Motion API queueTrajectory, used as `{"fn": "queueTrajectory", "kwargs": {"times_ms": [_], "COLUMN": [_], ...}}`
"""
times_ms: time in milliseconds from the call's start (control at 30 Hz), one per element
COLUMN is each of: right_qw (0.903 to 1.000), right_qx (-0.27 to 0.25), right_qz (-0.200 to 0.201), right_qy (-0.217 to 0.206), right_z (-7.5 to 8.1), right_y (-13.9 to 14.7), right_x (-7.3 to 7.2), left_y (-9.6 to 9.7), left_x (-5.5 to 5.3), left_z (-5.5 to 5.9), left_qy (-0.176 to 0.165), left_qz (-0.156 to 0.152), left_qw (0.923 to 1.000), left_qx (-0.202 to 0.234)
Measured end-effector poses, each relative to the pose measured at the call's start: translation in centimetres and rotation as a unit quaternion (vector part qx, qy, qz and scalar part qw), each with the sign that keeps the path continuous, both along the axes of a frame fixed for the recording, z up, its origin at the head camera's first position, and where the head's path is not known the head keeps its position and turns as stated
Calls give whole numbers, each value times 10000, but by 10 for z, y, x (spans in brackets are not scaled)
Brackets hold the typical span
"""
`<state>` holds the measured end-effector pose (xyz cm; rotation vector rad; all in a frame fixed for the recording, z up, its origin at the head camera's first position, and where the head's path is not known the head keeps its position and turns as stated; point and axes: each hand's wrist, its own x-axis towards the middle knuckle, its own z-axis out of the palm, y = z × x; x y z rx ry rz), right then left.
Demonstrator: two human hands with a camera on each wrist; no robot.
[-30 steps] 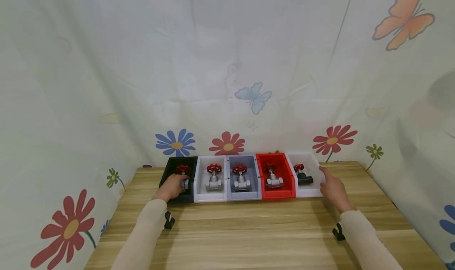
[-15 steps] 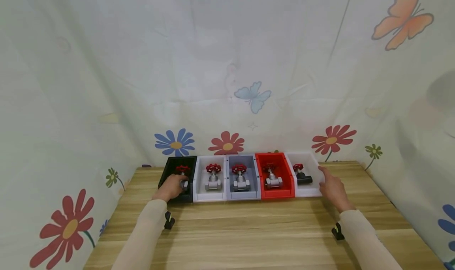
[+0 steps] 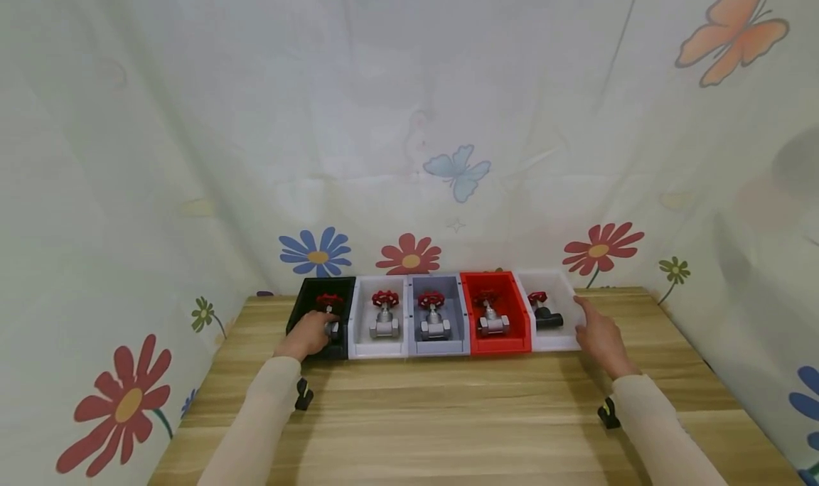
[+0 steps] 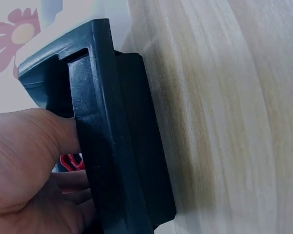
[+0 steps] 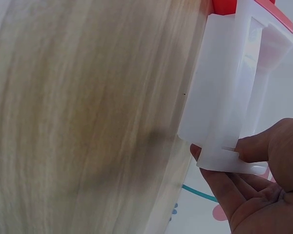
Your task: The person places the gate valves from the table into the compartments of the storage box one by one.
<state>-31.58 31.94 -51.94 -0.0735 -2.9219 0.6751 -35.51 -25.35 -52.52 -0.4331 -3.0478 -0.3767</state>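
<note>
My left hand (image 3: 307, 335) reaches over the front of a black bin (image 4: 119, 122) at the row's left end. Its fingers and thumb grip a metal valve (image 3: 332, 330) with a red handwheel, whose body the hand partly covers. In the left wrist view, thumb and fingers go in behind the bin's front wall, and only a bit of red wheel shows. At the right end, my right hand (image 3: 601, 338) pinches the outer side of a white bin (image 5: 222, 107), thumb over its rim and fingers outside. Inside that bin lies a black-bodied valve (image 3: 547, 320) with a red wheel.
Between them, joined side by side, stand a white bin (image 3: 379, 352), a grey-blue bin (image 3: 439, 348) and a red bin (image 3: 502, 345), each holding a silver valve with a red wheel. The wooden table (image 3: 441, 415) extends in front; a flowered curtain (image 3: 384, 116) hangs behind.
</note>
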Motion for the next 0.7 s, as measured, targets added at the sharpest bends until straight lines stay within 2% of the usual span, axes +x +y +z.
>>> {"fn": "queueTrajectory", "kwargs": {"times_ms": [200,367,533,700], "right_qw": [10000,9999,9997,9994], "right_qx": [45,34,159,163], "right_qz": [82,160,192,246], "right_qy": [8,30,0,202], "right_z": [-1,-1,-1,0], "right_y": [1,2,5,6], "right_x": [-2,-4,-5,0], "left_y": [-3,-3,-1,3], "left_x": [0,1,7,16], "left_z": [-2,-2,5,14], "left_qy": [98,30,-58,2], "left_qz": [-20,21,26,-15], "left_qw": [9999,10000,9999,9999], "left_qx": [42,78,96,128]}}
